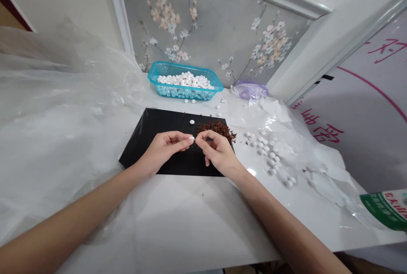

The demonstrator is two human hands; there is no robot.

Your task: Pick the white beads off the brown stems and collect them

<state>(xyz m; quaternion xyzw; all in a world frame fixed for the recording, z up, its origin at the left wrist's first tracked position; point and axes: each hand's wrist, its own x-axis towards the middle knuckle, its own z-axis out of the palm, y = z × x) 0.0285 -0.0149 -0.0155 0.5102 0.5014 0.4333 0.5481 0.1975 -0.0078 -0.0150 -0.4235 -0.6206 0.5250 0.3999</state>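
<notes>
Over a black mat [178, 163], my left hand [168, 146] pinches a small white ball [191, 138] between thumb and forefinger. My right hand [216, 149] is pinched closed just right of that ball; whatever its fingertips hold is too small to make out. Another white ball [192, 122] lies on the mat beyond my hands. A pile of reddish-brown bits [218, 127] sits at the mat's right side, behind my right hand.
A blue basket [186, 90] full of white balls stands at the back. Several loose balls [271, 155] lie on the white table [197, 223] at right. Clear plastic [63, 108] covers the left; a bottle [384, 210] lies at far right, a purple bag [251, 90] at back.
</notes>
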